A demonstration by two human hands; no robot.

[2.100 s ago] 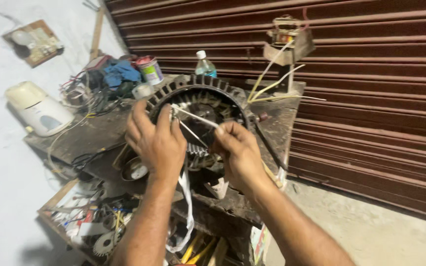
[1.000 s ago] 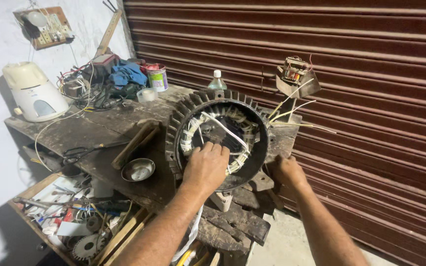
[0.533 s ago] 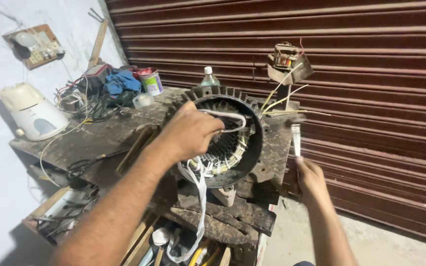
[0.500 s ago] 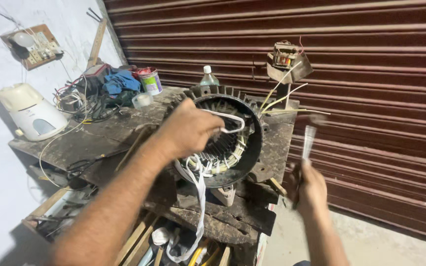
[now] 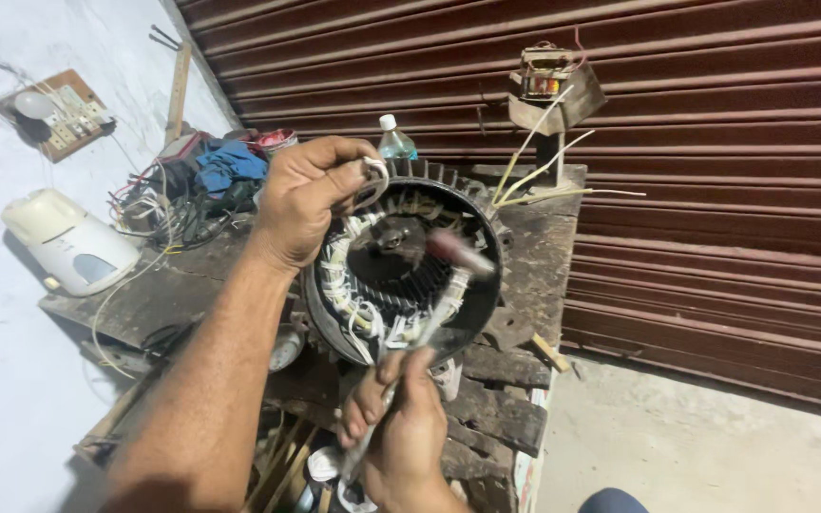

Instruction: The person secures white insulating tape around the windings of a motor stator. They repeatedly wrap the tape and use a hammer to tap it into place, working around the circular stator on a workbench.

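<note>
Left forearm stretched up from the lower left across the middle of the view, wrist bent a little, left hand (image 5: pixel 308 201) curled into a loose fist with knuckles toward the camera, thumb and fingers pinched shut near the top of the fist. Right hand (image 5: pixel 403 429) low in the centre, back toward the camera, fingers wrapped tight in a fist, thumb pressed along the side, wrist and forearm running down out of the bottom edge.
</note>
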